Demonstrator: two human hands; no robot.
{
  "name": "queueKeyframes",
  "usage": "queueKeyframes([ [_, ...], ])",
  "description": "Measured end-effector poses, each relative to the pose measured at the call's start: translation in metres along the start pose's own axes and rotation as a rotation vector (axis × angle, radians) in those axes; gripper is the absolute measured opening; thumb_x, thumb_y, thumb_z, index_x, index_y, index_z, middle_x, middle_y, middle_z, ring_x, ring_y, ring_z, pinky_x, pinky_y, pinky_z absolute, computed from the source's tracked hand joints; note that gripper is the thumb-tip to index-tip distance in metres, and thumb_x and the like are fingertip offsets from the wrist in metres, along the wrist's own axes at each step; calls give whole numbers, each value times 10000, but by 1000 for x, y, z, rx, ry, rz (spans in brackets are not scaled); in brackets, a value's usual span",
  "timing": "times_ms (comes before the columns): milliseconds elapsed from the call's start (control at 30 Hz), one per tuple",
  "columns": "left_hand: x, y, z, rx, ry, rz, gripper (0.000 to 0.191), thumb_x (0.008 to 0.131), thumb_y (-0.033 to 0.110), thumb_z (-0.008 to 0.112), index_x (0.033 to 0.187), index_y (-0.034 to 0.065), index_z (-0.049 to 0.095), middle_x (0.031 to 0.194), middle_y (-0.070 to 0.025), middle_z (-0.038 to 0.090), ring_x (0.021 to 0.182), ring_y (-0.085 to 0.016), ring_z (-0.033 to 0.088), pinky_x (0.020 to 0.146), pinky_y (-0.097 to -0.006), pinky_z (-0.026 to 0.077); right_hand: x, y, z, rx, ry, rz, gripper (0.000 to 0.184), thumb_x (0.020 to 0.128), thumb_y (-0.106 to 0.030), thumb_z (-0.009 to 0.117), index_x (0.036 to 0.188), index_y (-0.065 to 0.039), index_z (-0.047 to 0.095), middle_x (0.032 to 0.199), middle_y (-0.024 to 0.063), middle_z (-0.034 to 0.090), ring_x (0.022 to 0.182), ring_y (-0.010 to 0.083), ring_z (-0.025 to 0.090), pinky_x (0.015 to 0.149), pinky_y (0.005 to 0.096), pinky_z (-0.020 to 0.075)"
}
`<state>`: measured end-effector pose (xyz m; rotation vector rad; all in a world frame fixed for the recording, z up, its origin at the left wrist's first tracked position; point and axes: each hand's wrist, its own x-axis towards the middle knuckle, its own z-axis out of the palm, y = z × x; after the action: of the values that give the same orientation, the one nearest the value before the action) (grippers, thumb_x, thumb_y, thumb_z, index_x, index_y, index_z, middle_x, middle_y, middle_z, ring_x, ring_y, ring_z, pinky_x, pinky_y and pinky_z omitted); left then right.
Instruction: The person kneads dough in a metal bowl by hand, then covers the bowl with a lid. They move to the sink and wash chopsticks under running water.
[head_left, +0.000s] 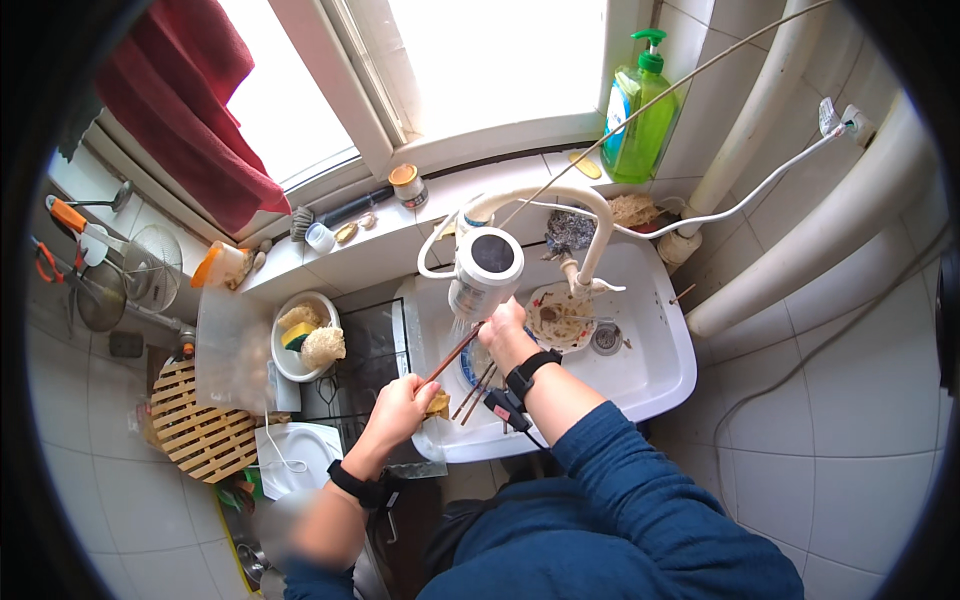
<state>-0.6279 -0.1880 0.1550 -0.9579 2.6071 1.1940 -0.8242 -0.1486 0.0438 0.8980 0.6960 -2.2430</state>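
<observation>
Brown chopsticks (452, 353) slant between my two hands over the left side of a white sink (645, 390). My left hand (397, 409) grips their lower end, and a yellow-brown piece of cloth or sponge (438, 405) shows beside its fingers. Around the upper end my right hand (504, 326) is closed, just below the white electric faucet (480, 289). Water streams (460, 325) from the faucet near the sticks. More chopsticks (478, 396) lean over a blue-patterned dish (471, 364), partly hidden by my right arm. Behind that arm, a scalloped plate (577, 331) with food residue lies in the sink.
A drain strainer (606, 339) sits right of the plate. On the left stands a white bowl (279, 358) with loofah pieces and a sponge. Green dish soap (637, 124) stands on the sill. A white cable (757, 193) and a thin rod (690, 75) cross above the sink's back.
</observation>
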Motion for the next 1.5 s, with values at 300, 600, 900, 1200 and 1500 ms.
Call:
queueKeyframes([
  [300, 10, -18, 15, -127, -50, 109, 274, 967, 269, 474, 841, 38, 551, 615, -34, 514, 532, -140, 466, 512, -288, 396, -26, 20, -16, -2, -326, 313, 144, 944, -185, 376, 841, -112, 445, 617, 2, 383, 454, 117, 321, 406, 254, 258],
  [600, -6, -7, -5, -1107, -473, -512, 323, 1006, 334, 381, 777, 116, 450, 505, 96, 280, 384, -41, 200, 387, -204, 186, -26, 15, -18, 15, -293, 284, 246, 964, -252, 393, 779, -99, 446, 588, -11, 365, 446, 107, 299, 402, 242, 257],
  [900, -17, -6, -8, -1001, -456, -425, 315, 999, 358, 393, 774, 145, 445, 515, 94, 303, 395, -32, 220, 389, -205, 189, -31, -1, 3, -133, -291, 139, 130, 927, -113, 374, 855, -84, 478, 664, 28, 443, 483, 128, 349, 411, 254, 277],
  [1200, -6, 1, 17, -633, -105, -228, 244, 986, 271, 451, 840, 81, 500, 598, 47, 433, 439, -41, 311, 388, -212, 237, -37, 23, -19, -107, -342, 404, 160, 953, -174, 384, 825, -88, 424, 600, -20, 332, 471, 104, 310, 412, 218, 298],
  [1500, -29, -43, 2, -535, -80, -109, 315, 962, 236, 475, 883, -15, 648, 673, -6, 566, 587, -63, 474, 554, -234, 406, 12, -27, -9, -112, -80, 49, 138, 930, -145, 410, 917, -70, 526, 760, 41, 569, 522, 126, 462, 427, 280, 330],
])
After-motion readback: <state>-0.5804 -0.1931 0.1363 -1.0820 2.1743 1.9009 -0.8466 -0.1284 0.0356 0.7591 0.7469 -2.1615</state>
